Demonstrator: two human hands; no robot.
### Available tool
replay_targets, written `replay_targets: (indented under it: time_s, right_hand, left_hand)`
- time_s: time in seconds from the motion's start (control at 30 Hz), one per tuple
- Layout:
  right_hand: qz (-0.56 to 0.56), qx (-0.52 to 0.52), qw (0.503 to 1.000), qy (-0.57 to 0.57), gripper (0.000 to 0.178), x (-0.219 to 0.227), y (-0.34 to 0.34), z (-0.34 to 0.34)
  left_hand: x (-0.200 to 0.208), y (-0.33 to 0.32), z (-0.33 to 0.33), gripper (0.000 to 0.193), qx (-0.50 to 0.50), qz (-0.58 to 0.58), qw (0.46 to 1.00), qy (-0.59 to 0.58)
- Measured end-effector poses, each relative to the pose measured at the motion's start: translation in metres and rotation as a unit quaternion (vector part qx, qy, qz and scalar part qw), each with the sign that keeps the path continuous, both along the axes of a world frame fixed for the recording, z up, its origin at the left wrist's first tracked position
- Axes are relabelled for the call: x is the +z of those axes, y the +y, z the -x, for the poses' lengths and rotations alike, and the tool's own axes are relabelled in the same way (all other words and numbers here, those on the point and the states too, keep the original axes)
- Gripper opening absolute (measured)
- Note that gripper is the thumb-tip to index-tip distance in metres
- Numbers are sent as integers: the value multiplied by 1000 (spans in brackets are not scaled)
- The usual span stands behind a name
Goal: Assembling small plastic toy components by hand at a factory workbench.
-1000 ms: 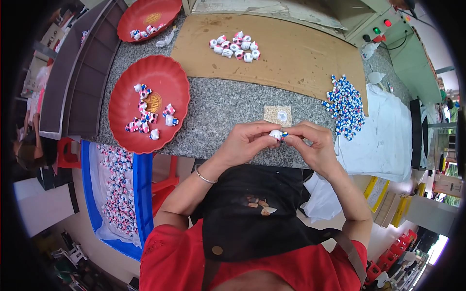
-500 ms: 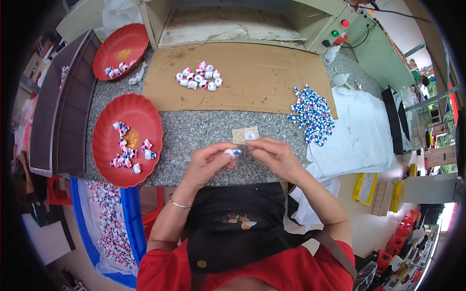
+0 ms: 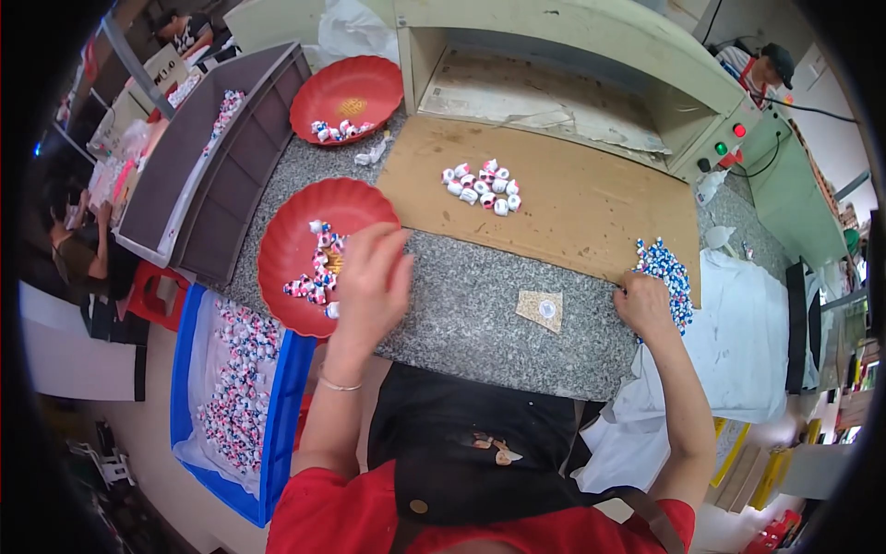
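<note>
My left hand (image 3: pixel 374 282) is over the right edge of a scalloped red plate (image 3: pixel 277 226), fingers loosely apart and slightly blurred, with nothing visible in them. Several small white, pink and blue figures (image 3: pixel 309 291) lie in the plate, partly covered by that hand. At the left edge of a heap of tiny blue-and-white pieces (image 3: pixel 672 277), my right hand (image 3: pixel 643 305) has its fingers bent together; whatever they pinch is hidden. Between the hands a small tan pad (image 3: pixel 538 311) with a round whitish spot lies on the speckled stone tabletop (image 3: pixel 452 295).
White rounded pieces (image 3: pixel 480 189) sit grouped on a brown cardboard sheet (image 3: pixel 554 198) before an open metal cabinet (image 3: pixel 563 65). Another red plate (image 3: pixel 346 83) and a grey crate (image 3: pixel 221 166) stand left. Below is a blue bin (image 3: pixel 293 415) of figures. White cloth (image 3: pixel 738 342) lies right.
My left hand has moved left from the pad to the plate; the white-and-blue figure it held no longer shows in it. My right hand has left the pad for the tiny pieces. The view has shifted.
</note>
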State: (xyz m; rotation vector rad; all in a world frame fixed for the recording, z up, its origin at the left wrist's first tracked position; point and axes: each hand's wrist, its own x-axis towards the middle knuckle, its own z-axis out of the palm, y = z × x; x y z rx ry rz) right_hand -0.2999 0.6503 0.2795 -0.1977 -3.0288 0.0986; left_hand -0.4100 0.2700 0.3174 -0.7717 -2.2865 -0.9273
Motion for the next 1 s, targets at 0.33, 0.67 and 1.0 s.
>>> replay_targets:
  time_s: [0.33, 0.67, 1.0]
  right_hand:
    - [185, 24, 978, 94, 18, 4, -30, -30]
    - [119, 83, 987, 67, 16, -4, -62, -59]
    - [170, 56, 982, 56, 13, 2, -66, -47]
  left_hand:
    - [-63, 134, 89, 17, -95, 172, 980, -11]
    - [-44, 110, 69, 24, -206, 23, 974, -90]
    - [-71, 32, -51, 17, -259, -382, 616, -638]
